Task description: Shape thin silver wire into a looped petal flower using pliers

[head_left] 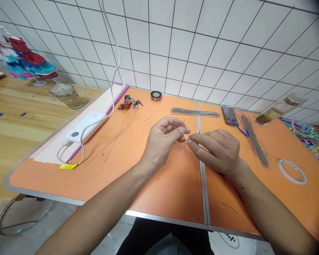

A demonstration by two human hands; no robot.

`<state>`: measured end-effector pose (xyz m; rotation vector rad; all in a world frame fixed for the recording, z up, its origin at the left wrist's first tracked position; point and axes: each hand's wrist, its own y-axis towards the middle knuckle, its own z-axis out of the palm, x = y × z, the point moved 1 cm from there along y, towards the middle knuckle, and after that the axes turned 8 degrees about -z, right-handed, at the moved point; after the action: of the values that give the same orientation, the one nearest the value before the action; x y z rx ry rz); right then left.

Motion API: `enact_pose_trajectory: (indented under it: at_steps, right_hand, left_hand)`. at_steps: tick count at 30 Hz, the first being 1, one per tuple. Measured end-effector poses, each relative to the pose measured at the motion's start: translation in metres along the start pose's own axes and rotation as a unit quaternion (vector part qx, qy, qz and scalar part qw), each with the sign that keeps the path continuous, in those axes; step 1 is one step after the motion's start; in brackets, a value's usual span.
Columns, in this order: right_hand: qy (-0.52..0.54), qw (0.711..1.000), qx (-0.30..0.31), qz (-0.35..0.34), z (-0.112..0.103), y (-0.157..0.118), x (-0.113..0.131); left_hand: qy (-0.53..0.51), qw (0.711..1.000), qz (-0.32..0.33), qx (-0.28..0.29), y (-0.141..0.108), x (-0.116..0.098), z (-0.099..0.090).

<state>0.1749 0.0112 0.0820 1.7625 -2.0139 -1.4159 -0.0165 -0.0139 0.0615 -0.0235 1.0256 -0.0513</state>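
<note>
Above the middle of the orange table, my left hand pinches a piece of thin wire bent into small loops. My right hand is closed close beside it, thumb and forefinger gripping the same wire work. The fingertips of both hands nearly meet. A curved strand arcs over the gap between them, and the loops hang just below. Exactly where the strands cross is hidden by the fingers. Behind the hands lies a bundle of straight wires.
Left of my hands lie loose wires, a wire ring, keys and a white power strip. Black tape sits near the wall. Rightward are a phone, a second wire bundle, a glass bottle and a white tape roll.
</note>
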Motion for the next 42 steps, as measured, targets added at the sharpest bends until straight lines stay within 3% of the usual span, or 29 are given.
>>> enact_pose_trajectory:
  at_steps: [4, 7, 9, 12, 15, 17, 42]
  right_hand:
    - [-0.057, 0.997, 0.017, -0.044, 0.001, 0.000, -0.001]
    - [-0.042, 0.997, 0.003, -0.061, 0.000, 0.002, 0.001]
    - [-0.022, 0.999, -0.027, -0.030, -0.001, 0.005, 0.004]
    - [0.018, 0.993, -0.075, 0.091, -0.002, 0.010, 0.007]
    - [0.065, 0.974, -0.057, 0.208, -0.003, 0.015, 0.009]
    - [0.091, 0.964, -0.033, 0.249, -0.004, 0.017, 0.009]
    - [0.205, 0.903, 0.060, 0.373, -0.005, 0.018, 0.007]
  left_hand:
    - [-0.004, 1.000, -0.006, 0.013, 0.001, 0.001, -0.001]
    - [-0.004, 1.000, -0.001, 0.014, 0.002, 0.001, -0.002]
    - [-0.012, 1.000, -0.002, 0.017, 0.003, 0.001, -0.003]
    - [-0.022, 0.999, -0.015, 0.024, 0.004, 0.001, -0.003]
    - [-0.019, 0.999, -0.031, 0.038, 0.003, 0.000, -0.002]
    - [-0.012, 0.998, -0.040, 0.046, 0.003, 0.001, -0.001]
    - [0.047, 0.998, -0.037, 0.021, 0.004, 0.009, -0.002]
